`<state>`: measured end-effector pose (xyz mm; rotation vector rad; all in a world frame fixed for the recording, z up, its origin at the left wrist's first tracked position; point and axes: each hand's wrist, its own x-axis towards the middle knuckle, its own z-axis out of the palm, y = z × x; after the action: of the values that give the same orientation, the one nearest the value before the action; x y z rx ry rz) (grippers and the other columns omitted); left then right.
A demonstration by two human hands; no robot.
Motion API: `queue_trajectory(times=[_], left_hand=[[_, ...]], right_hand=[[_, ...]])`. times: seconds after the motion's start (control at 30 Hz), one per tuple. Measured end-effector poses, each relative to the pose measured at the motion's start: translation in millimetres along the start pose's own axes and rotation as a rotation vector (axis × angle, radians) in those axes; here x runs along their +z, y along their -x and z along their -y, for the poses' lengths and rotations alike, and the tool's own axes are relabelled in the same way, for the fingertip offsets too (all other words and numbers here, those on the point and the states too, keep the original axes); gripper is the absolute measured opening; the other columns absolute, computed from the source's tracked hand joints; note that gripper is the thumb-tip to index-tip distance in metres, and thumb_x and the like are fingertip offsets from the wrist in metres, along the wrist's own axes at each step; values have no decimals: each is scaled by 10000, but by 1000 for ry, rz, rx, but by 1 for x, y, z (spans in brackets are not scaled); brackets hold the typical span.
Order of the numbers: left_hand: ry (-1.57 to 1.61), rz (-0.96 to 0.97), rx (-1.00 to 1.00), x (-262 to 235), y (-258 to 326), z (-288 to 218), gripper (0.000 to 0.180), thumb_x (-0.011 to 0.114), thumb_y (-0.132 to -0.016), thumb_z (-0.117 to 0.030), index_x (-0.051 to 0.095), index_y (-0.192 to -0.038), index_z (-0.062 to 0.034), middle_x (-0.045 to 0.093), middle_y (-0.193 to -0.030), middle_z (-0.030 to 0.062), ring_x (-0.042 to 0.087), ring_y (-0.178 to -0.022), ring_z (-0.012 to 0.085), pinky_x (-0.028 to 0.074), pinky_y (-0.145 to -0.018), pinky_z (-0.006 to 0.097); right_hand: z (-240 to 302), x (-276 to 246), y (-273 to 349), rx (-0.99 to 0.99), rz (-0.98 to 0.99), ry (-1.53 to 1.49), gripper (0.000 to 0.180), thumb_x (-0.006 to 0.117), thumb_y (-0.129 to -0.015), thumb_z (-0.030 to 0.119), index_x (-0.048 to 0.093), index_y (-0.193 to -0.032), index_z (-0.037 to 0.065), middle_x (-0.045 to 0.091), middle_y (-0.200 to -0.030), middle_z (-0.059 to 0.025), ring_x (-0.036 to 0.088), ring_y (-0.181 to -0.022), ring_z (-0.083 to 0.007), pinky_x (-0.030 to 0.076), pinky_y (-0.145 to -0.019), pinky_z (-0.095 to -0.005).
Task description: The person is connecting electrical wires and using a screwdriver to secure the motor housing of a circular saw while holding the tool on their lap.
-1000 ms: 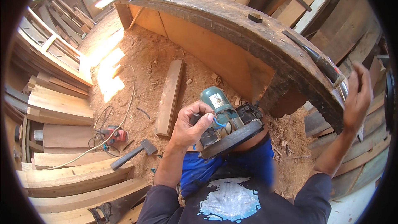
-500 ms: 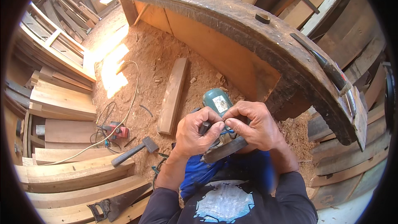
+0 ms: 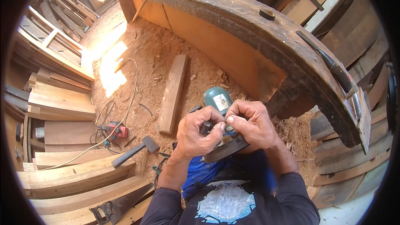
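My left hand (image 3: 200, 131) and my right hand (image 3: 251, 123) meet fingertip to fingertip in front of my body. Thumbs and forefingers pinch close together; whatever lies between them is too small to make out. A dark rounded knob (image 3: 206, 128) shows by the left fingers, and I cannot tell whether that hand grips it. Just beyond the hands sits a power tool with a green motor housing (image 3: 218, 100) and a whitish label, partly hidden by them. Below the hands a dark flat bar (image 3: 226, 150) lies slanted over my blue-clad lap.
A worn workbench (image 3: 233, 14) curves across the right, bearing a roll of tape (image 3: 266, 14) and a chisel (image 3: 333, 68). On the shavings-covered floor lie a plank (image 3: 173, 96) and a red power tool (image 3: 118, 130) with cords. A hammer (image 3: 137, 151) and handsaw (image 3: 114, 208) rest by stacked boards (image 3: 75, 179).
Both hands keep their pinch, with slight shifts of the fingers and the right thumb. The view has moved a little; the objects around stay in place.
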<state>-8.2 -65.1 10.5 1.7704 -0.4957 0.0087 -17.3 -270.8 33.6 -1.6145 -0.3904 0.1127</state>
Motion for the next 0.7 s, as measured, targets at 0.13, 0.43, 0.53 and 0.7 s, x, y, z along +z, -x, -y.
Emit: queue_trajectory(times=[0.13, 0.43, 0.53, 0.7], left_hand=[[134, 7, -7, -1, 1, 2, 69, 739, -882, -86, 682, -857, -55, 631, -729, -1, 538, -646, 52, 443, -589, 249], [231, 27, -19, -2, 1, 10, 126, 744, -926, -119, 676, -860, -36, 622, -767, -16, 521, -693, 36, 431, -611, 238], [201, 26, -11, -2, 1, 13, 119, 746, -918, -116, 677, -857, -40, 621, -751, -18, 515, -670, 34, 427, -594, 239], [99, 2, 15, -1, 1, 12, 99, 749, -895, -103, 682, -844, -51, 615, -713, -14, 510, -624, 35, 420, -558, 243]], right_hand=[[-3, 1, 5, -18, -6, -55, 139, 646, -983, 102, 686, -934, -21, 663, -809, -2, 565, -756, -47, 476, -662, -265], [-20, 9, 10, -37, -56, -144, 129, 689, -984, 119, 694, -983, -10, 682, -858, -7, 601, -789, -59, 507, -711, -272], [-14, 11, 9, -88, -86, -18, 103, 690, -952, 99, 684, -950, -3, 672, -821, -28, 615, -757, -92, 508, -694, -293], [-11, 14, 7, -220, -135, 181, 52, 661, -888, 55, 655, -886, 3, 653, -774, -81, 639, -714, -170, 498, -657, -330]])
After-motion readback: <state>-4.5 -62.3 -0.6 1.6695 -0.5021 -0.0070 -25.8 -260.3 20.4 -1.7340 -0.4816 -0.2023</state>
